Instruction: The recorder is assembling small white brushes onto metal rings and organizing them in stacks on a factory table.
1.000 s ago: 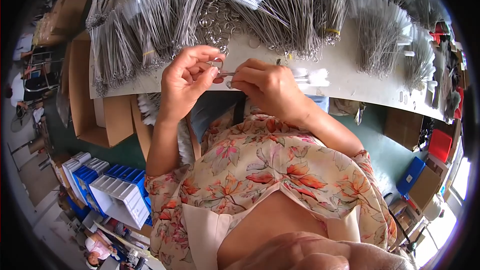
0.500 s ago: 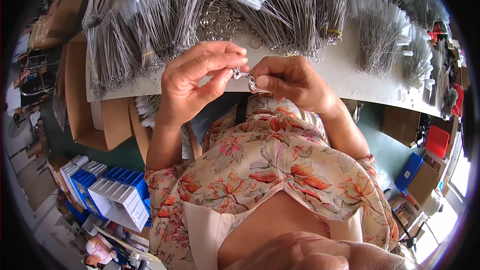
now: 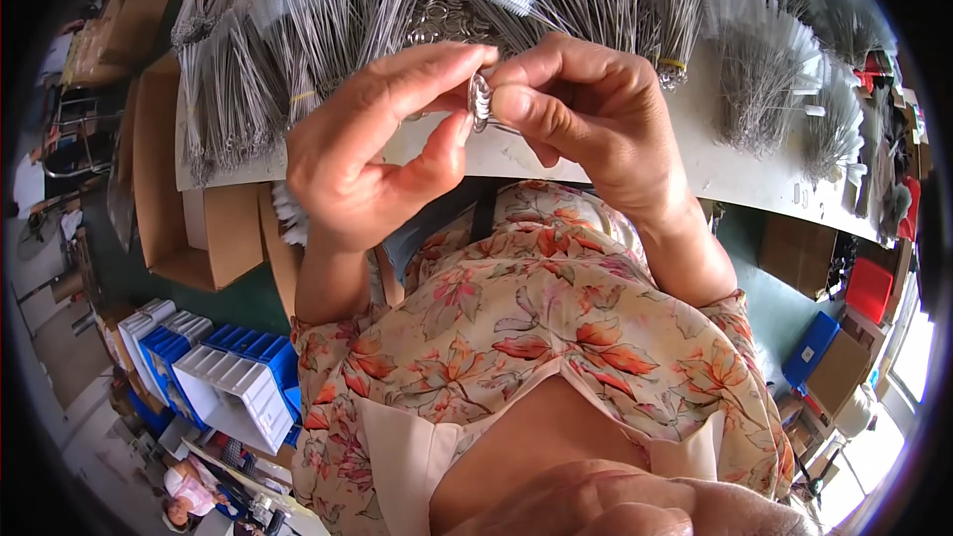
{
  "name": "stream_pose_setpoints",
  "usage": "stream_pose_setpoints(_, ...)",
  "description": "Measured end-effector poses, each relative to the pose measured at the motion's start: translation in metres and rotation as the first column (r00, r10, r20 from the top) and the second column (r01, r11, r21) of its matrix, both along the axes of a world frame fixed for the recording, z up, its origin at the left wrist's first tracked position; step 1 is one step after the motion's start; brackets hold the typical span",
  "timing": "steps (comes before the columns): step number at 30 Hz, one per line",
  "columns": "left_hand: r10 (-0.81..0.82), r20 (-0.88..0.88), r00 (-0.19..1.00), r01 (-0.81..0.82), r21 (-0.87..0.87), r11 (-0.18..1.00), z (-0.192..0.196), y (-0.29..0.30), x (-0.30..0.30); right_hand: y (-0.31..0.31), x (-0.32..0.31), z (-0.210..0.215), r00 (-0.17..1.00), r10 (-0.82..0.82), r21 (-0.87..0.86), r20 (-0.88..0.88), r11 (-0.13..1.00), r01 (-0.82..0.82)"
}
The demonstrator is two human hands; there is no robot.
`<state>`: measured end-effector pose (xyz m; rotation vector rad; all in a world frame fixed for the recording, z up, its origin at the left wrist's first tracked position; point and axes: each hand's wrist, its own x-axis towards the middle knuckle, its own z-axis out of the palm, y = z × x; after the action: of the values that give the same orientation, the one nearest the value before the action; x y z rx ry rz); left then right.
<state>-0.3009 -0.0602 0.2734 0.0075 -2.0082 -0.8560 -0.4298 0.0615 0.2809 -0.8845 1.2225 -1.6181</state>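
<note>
A small stack of shiny metal rings [image 3: 480, 104] is held up between my two hands, above the near edge of the table. My left hand [image 3: 372, 144] pinches it from the left, with thumb and fingertips at the rings' edge. From the other side, the thumb and curled fingers of my right hand [image 3: 601, 124] grip the same rings. My right fingers partly hide the stack. Beyond my hands, a pile of loose metal rings [image 3: 437, 15] lies on the table among bundles of wire-handled brushes [image 3: 338, 25] with white bristles.
The pale table [image 3: 735, 174] carries more brush bundles [image 3: 759, 89] on the right. An open cardboard box [image 3: 213, 248] stands below the left edge. Blue and white plastic bins [image 3: 238, 387] are at the lower left, and a red bin [image 3: 869, 285] is at the right.
Both hands have risen and come closer together. The rings, earlier seen with a gap between the hands, are now pinched upright between the fingertips.
</note>
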Motion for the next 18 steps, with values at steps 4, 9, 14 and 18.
stream_pose_setpoints(4, -0.126, 0.085, 0.988, 0.122, 0.049, 0.991, 0.011, -0.011, 0.003, 0.002, -0.005, 0.011, 0.995, 0.072, 0.012, -0.073, 0.997, -0.071)
stream_pose_setpoints(9, -0.261, 0.314, 0.913, 0.21, 0.187, 0.96, 0.023, -0.018, 0.008, 0.001, -0.002, 0.002, 0.998, 0.044, 0.008, -0.047, 0.999, -0.044)
stream_pose_setpoints(14, -0.335, 0.198, 0.921, 0.115, 0.683, 0.721, 0.007, -0.01, 0.016, -0.002, 0.001, 0.0, 0.99, 0.123, 0.055, 0.065, 0.99, -0.126)
stream_pose_setpoints(18, -0.344, 0.105, 0.933, 0.069, 0.887, 0.457, 0.016, -0.005, 0.027, -0.006, 0.003, -0.006, 0.985, 0.151, 0.025, 0.089, 0.988, -0.154)
